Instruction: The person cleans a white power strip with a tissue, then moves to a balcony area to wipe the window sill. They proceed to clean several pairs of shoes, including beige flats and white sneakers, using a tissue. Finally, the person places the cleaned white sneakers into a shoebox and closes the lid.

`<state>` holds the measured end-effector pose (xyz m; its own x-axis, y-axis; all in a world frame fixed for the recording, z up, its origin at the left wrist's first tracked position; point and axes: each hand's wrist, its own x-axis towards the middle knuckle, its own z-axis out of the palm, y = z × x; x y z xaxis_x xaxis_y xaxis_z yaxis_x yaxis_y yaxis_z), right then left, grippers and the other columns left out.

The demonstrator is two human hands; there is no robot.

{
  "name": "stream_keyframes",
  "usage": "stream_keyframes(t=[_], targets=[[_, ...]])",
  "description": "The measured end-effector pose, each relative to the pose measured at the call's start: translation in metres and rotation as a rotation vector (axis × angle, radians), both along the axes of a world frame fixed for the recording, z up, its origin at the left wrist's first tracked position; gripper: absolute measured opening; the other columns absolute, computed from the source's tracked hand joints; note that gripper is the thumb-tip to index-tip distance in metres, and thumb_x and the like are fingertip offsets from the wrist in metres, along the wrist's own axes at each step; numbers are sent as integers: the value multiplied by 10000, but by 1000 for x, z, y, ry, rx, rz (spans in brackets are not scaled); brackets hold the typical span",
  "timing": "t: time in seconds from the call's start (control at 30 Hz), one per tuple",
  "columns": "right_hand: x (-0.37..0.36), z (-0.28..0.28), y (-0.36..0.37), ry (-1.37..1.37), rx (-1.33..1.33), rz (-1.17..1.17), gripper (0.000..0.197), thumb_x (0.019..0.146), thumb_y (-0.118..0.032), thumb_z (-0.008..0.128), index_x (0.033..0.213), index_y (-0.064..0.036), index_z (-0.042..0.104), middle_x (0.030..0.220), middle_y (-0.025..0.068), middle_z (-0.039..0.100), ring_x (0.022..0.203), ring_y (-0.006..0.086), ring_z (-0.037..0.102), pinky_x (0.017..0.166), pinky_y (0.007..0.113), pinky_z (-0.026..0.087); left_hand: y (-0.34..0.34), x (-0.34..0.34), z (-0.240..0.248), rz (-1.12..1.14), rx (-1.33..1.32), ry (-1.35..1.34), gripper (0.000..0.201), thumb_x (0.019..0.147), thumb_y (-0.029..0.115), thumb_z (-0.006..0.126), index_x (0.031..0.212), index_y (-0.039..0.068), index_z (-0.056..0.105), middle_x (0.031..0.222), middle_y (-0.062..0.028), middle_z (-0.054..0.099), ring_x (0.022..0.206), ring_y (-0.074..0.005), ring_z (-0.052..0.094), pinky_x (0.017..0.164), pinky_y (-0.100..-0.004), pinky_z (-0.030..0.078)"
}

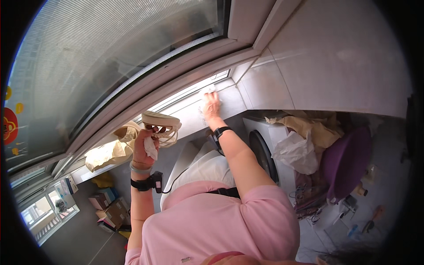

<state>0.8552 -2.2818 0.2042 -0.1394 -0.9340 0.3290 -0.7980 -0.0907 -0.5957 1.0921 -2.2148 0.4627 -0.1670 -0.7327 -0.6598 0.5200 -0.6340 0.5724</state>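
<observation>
From the head view I read two bare hands, both raised toward a window ledge (185,110) that runs below the window (110,57).

Left hand (145,143): the fingers are curled tight around two items at once. The first is a beige sandal (161,123) with a thick sole, held sole-up with its straps hanging down on the right side. The second is a crumpled white tissue (151,149), pinched against the palm below the sandal. A wrist strap with a small black device (148,183) sits on this forearm, and a cable leads from it to the right.

Right hand (211,106): it lies far along the ledge, palm down, pressing a white cloth (207,92) flat onto the ledge surface. The fingers lie close together over the cloth. I cannot tell whether they grip it or only press on it. A black watch (221,131) is on this wrist.

Surroundings: a second beige sandal (126,132) rests on the ledge just left of the left hand, next to a yellowish bag (104,155). To the right of the right forearm stands a white washing machine (265,145) with brown paper (309,126), a white plastic bag (297,152) and a purple cushion (346,161) on and beside it. Cardboard boxes (108,207) lie on the floor at lower left.
</observation>
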Motion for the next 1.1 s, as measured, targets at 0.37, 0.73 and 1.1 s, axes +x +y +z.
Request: stream_keyframes(t=[0.37, 0.73, 1.1], targets=[[-45, -6, 1, 114, -33, 41, 164, 847, -63, 504, 919, -42, 650, 1014, 149, 616, 1001, 308, 561, 849, 393, 491, 4, 5, -1, 54, -49, 27, 144, 826, 127, 560, 937, 56, 619, 794, -2, 616, 555, -78, 512, 452, -195, 400], [42, 10, 39, 1, 107, 341, 367, 814, 10, 475, 1149, -23, 619, 1176, 158, 603, 1084, 331, 524, 963, 391, 432, 2, 8, -25, 157, -2, 222, 228, 819, 69, 519, 1036, 31, 575, 982, -55, 662, 506, -97, 442, 445, -210, 372], [-32, 19, 50, 185, 202, 46, 339, 793, 10, 483, 1107, -14, 608, 1285, 100, 535, 1049, 305, 498, 947, 360, 437, -16, -20, -40, 123, -26, 441, 116, 827, 80, 535, 938, 79, 570, 1009, -23, 668, 493, -82, 413, 444, -189, 384]])
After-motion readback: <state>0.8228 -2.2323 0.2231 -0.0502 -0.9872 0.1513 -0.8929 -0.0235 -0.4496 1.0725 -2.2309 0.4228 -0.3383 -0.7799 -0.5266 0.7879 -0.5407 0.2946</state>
